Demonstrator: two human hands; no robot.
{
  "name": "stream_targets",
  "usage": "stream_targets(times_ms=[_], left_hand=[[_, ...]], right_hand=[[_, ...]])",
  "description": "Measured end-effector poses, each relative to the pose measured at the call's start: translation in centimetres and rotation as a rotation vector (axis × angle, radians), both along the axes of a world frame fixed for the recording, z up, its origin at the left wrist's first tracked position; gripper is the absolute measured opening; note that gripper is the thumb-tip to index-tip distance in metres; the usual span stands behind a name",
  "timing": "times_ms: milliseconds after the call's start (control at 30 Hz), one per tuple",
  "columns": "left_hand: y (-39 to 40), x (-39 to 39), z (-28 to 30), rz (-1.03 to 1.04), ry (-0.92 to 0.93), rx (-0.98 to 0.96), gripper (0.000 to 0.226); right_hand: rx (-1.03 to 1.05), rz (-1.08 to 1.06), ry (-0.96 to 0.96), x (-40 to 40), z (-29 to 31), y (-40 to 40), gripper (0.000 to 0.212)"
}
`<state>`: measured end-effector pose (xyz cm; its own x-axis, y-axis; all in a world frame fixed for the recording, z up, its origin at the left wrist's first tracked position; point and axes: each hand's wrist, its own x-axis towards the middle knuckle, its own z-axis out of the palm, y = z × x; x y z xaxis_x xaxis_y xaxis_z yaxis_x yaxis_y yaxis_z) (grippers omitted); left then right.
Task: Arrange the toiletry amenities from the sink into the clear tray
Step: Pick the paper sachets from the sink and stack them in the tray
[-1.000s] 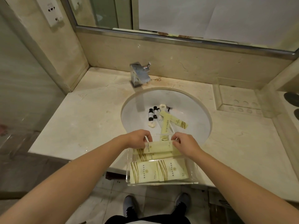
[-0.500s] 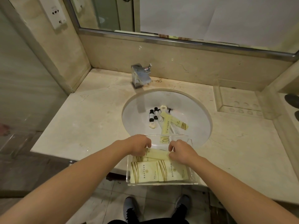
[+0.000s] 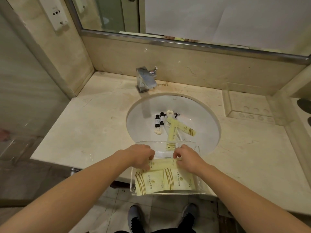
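A clear tray (image 3: 200,185) sits at the counter's front edge, partly over the sink (image 3: 202,115). Two flat yellow packets (image 3: 161,181) lie side by side in its near part. My left hand (image 3: 142,155) and my right hand (image 3: 188,157) each pinch an end of a long yellow packet (image 3: 164,164), pressed flat just behind those two. In the basin lie two small dark bottles (image 3: 159,120), a round soap (image 3: 170,113), a pale cap-like piece (image 3: 158,131), a black razor (image 3: 176,114) and two long yellow packets (image 3: 178,128).
A chrome faucet (image 3: 145,79) stands behind the basin. A second clear tray (image 3: 249,105) rests at the back right of the marble counter (image 3: 92,125). The mirror and a wall socket are above. My shoes (image 3: 134,217) show on the tiled floor below.
Both hands have lowered the long yellow packet toward me, from above the tray's middle down onto the packets lying in it. The things in the sink have not moved.
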<state>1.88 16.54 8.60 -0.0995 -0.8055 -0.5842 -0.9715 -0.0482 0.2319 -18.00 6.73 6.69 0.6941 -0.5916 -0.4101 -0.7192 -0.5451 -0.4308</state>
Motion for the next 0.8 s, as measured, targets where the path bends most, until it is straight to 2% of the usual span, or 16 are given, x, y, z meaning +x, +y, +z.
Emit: stream_targets(times_ms=[133,300,367,567,800], left_hand=[[-0.2,0.0,-0.2,-0.014,0.004,-0.008,0.031],[-0.1,-0.6,-0.1,-0.056,-0.029,0.065,0.079],[0.0,-0.8,-0.2,-0.12,-0.08,0.041,0.086],[-0.2,-0.9,0.3,-0.154,-0.067,0.028,0.084],[0.1,-0.5,0.4,-0.142,-0.006,0.061,0.081]], right_hand=[[-0.024,0.015,0.029,0.2,0.2,-0.3,0.02],[0.0,0.079,0.101,0.4,0.2,-0.5,0.034],[0.002,0.107,0.111,0.3,0.1,-0.7,0.036],[0.014,0.137,0.074,0.2,0.3,-1.3,0.02],[0.024,0.119,0.043,-0.2,0.3,-1.0,0.017]])
